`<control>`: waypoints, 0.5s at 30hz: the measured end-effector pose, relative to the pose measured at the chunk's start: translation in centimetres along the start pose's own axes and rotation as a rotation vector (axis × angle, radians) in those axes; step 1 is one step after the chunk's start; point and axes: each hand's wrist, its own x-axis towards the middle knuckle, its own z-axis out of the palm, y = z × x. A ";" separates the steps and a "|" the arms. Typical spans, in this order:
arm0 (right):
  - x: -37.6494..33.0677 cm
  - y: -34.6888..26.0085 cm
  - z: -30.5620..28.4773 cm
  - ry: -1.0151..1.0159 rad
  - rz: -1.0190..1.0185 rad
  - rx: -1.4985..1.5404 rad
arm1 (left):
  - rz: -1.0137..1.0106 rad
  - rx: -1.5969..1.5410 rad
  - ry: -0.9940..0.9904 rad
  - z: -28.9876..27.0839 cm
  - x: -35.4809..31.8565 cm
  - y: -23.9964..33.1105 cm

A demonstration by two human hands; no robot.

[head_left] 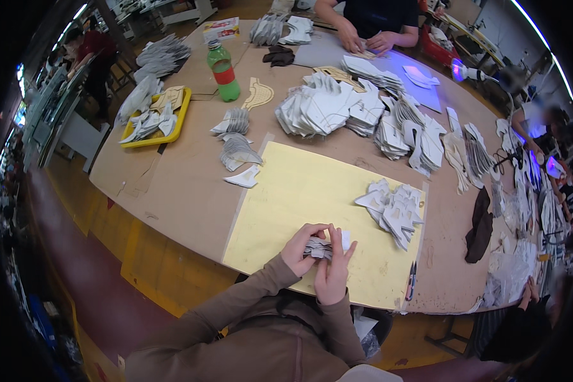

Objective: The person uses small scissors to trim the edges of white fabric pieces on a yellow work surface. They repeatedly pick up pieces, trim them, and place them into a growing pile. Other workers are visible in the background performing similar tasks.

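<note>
Over the near part of a yellow sheet point(286, 191), my left hand point(297, 250) and my right hand point(334, 270) face each other around a small stack of grey-white cut pieces point(318, 248). Both hands are closed on the stack, its layered edges showing between the fingers. On the right of the sheet lies a loose pile of white cut pieces point(393, 210) with notched outlines. Past the sheet's far left corner, one white piece point(243, 176) lies near fanned grey stacks point(239, 151).
Large white stacks point(318, 105) stand beyond the sheet. A green bottle point(225, 73) and a yellow tray point(180, 130) of pieces are at the far left. A pen point(411, 280) lies near the right edge, a dark cloth point(479, 226) farther right. Another person's hands point(366, 43) work across the table.
</note>
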 end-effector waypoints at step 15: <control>-0.5 0.5 -1.0 -0.141 0.084 -0.425 | 0.040 0.238 0.020 -0.7 1.5 0.6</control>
